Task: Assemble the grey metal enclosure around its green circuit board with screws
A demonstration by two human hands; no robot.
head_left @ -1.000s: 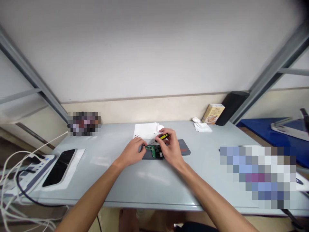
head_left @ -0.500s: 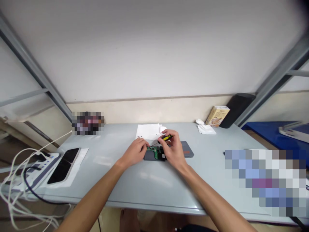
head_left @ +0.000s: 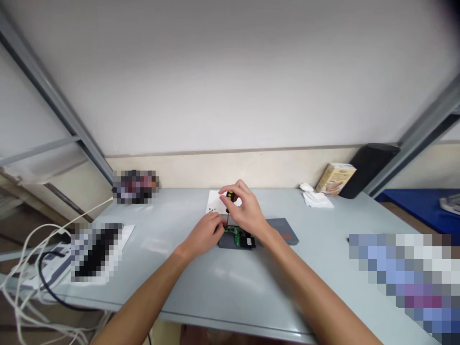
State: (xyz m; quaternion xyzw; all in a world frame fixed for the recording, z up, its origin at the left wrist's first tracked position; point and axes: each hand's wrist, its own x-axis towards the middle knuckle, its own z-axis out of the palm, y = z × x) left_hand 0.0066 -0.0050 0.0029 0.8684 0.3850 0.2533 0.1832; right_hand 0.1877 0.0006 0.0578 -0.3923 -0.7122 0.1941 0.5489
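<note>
The pale grey-blue table (head_left: pixel 172 282) has a smooth surface, and it reflects the light in two soft streaks. Behind it stands a plain whitish wall (head_left: pixel 244 86) with a cream band along its lower part, and slanting metal posts (head_left: pixel 46 86) frame the place at both sides. At the far right, beyond the table, there is a blue surface (head_left: pixel 420 211). I count two hands, one screwdriver (head_left: pixel 230 196), one green circuit board (head_left: pixel 237 235), one carton (head_left: pixel 337 178), one black cylinder (head_left: pixel 372 167) leaning beside it, and one sheet of white paper (head_left: pixel 213 199). The circuit board lies near the middle of the table, upon a dark grey panel (head_left: pixel 282 227). The right hand (head_left: pixel 246 208) grasps the screwdriver by its black and yellow handle, and the shaft points down, almost upright, to the left end of the board. The left hand (head_left: pixel 205 234) is at this same end with its fingers bent; whether they pinch the board, I cannot tell. Crumpled tissue (head_left: pixel 318 199) lies in front of the carton. On the paper are a few dark specks (head_left: pixel 212 210), too small to identify, and the right hand covers part of the sheet. The white cables (head_left: pixel 21 230) at the left are too tangled to be counted. Three areas are blurred into squares, and the right one is cut by the picture edge.
</note>
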